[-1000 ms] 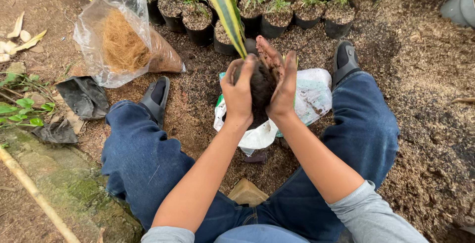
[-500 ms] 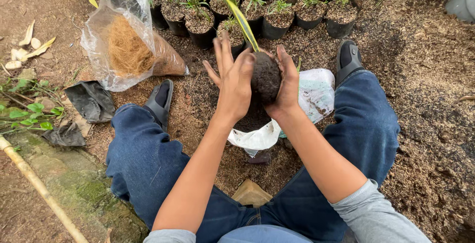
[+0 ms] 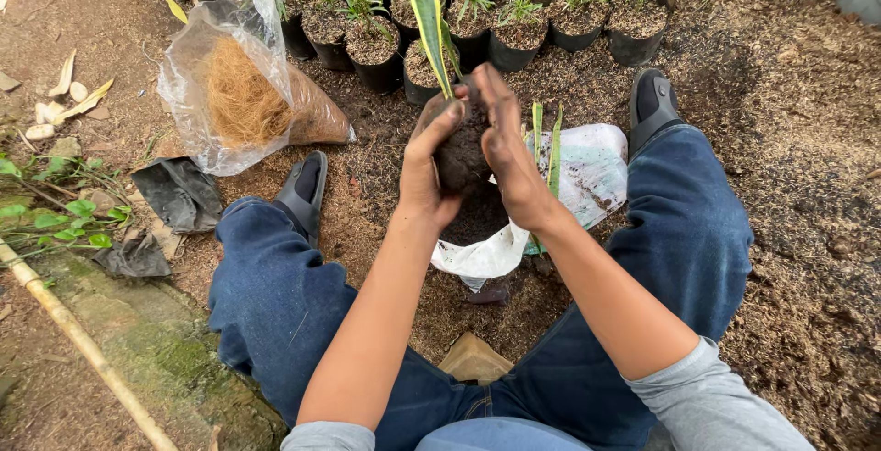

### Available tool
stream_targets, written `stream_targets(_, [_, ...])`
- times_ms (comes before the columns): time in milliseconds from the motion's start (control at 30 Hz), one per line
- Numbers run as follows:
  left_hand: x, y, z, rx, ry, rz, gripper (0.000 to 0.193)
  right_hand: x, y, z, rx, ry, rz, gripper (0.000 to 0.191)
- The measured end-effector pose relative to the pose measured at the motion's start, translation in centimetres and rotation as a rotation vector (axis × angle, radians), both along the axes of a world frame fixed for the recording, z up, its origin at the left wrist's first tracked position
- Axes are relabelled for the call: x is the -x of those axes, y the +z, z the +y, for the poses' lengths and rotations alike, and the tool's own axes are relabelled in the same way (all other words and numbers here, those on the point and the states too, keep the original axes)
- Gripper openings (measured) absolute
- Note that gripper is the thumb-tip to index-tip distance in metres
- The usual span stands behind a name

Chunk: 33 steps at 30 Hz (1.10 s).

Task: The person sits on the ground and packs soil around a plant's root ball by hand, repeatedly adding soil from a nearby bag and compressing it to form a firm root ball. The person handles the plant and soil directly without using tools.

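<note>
Bare ground strewn with brown husk lies between the seated person's legs, with a row of potted plants [image 3: 514, 33] beyond. The left hand [image 3: 431, 171] and right hand [image 3: 505, 153] press together around a dark soil ball [image 3: 462, 153] with a striped leaf [image 3: 429, 20] rising from it, above a white bag [image 3: 587, 176]. A clear bag of fibre [image 3: 239, 93] lies to the left.

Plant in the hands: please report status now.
Left hand and right hand cupped around soil ball of striped-leaf plant. White sack beneath. Nothing blocking.
</note>
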<state>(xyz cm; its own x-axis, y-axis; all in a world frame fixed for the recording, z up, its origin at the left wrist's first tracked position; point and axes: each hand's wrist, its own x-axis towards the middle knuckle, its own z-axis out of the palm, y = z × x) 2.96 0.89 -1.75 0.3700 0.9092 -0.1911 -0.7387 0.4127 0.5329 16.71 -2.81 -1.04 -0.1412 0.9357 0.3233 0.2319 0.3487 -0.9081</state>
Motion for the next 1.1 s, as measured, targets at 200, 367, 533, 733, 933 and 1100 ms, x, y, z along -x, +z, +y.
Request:
stream_targets(200, [-1.0, -0.5, -0.4, 0.078, 0.001, -0.1, 0.032, -0.1, -0.4, -0.1, -0.043, -0.143, -0.174, 0.098])
stream_targets(367, [-0.9, -1.2, -0.2, 0.018, 0.031, -0.082, 0.034, -0.7, 0.0, 0.6, -0.148, -0.204, -0.364, 0.094])
stream_targets(533, [-0.8, -1.0, -0.5, -0.062, 0.084, -0.065, 0.049, 0.4, -0.1, -0.2, -0.259, -0.254, -0.082, 0.088])
stream_targets(733, [-1.3, -0.6, -0.7, -0.042, 0.183, 0.097, 0.047, 1.9, -0.5, -0.6, -0.439, -0.313, -0.402, 0.081])
stream_targets(933, [-1.2, 0.0, -0.5, 0.091, 0.2, 0.099, 0.045, 1.5, -0.5, -0.3, -0.383, -0.276, -0.446, 0.087])
stream_targets(1100, [-1.1, 0.4, -0.1, 0.134, 0.189, 0.034, 0.05, 1.3, -1.0, -0.2, -0.372, -0.2, -0.225, 0.094])
